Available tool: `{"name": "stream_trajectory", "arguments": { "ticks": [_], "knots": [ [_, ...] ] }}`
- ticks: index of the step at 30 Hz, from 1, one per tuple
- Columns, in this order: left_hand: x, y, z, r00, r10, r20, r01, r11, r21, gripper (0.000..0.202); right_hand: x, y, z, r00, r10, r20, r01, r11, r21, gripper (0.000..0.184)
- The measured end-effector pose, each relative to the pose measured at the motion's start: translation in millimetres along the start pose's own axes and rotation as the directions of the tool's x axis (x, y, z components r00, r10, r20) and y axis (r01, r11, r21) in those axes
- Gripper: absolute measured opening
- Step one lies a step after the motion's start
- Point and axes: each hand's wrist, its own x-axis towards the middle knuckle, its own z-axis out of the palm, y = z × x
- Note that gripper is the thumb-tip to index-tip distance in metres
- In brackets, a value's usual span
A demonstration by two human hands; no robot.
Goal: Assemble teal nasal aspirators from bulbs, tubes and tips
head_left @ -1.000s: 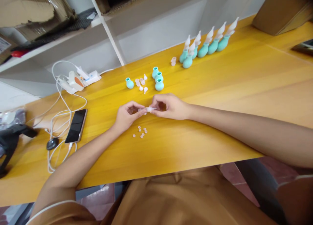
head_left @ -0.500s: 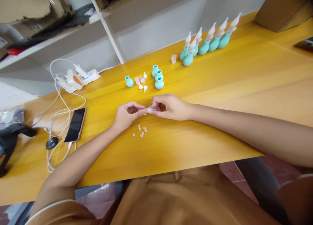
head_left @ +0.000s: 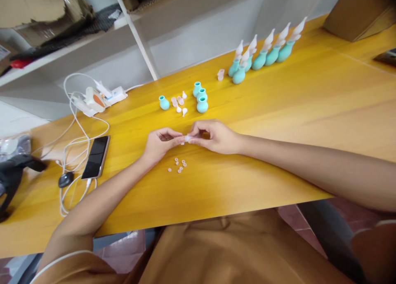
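Note:
Both hands meet over the middle of the yellow table (head_left: 278,123). My left hand (head_left: 161,144) and my right hand (head_left: 213,134) pinch one small translucent white nozzle piece (head_left: 187,139) between their fingertips. Just below them lie several tiny pink rings (head_left: 178,165). Beyond the hands stand three teal bulbs (head_left: 201,98) in a row, a single teal bulb (head_left: 163,103), and several loose white nozzle tips (head_left: 180,103).
A row of several finished teal bulbs with white nozzles (head_left: 262,55) stands at the back, beside a small clear cup (head_left: 220,74). At left lie a phone (head_left: 96,151), white cables, a power strip (head_left: 99,98) and a black object (head_left: 12,172). A cardboard box (head_left: 359,12) sits far right.
The hands have hardly moved; the fingertips have closed slightly tighter together on the small white piece. The camera shifted a little.

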Motion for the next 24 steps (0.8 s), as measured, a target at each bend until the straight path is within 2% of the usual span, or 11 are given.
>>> {"name": "stream_trajectory", "arguments": {
  "ticks": [4,11,17,20,24],
  "knots": [
    [-1.3,-0.3,1.0,1.000,0.013,0.009,-0.013,1.000,-0.003,0.043,-0.6,-1.3,-1.1,0.999,-0.032,-0.002,0.032,0.999,-0.036,0.028],
    [-1.7,-1.8,1.9,0.996,0.070,0.046,-0.071,0.997,0.011,0.041,-0.2,-0.5,-4.6,1.000,-0.005,0.030,0.005,1.000,-0.008,0.028],
    [-2.1,-2.8,4.9,0.966,0.257,-0.004,-0.256,0.964,0.076,0.031,5.0,6.2,-4.3,1.000,-0.019,0.022,0.019,1.000,0.022,0.026],
    [-1.4,-2.1,6.1,0.951,0.308,-0.036,-0.303,0.948,0.099,0.028,8.2,9.8,-8.1,1.000,0.005,0.017,-0.006,0.998,0.063,0.036],
    [-1.4,-1.2,7.0,0.948,0.315,-0.036,-0.313,0.948,0.051,0.030,9.2,9.6,-14.6,0.994,0.016,0.111,-0.007,0.997,-0.080,0.042]
  ]
}}
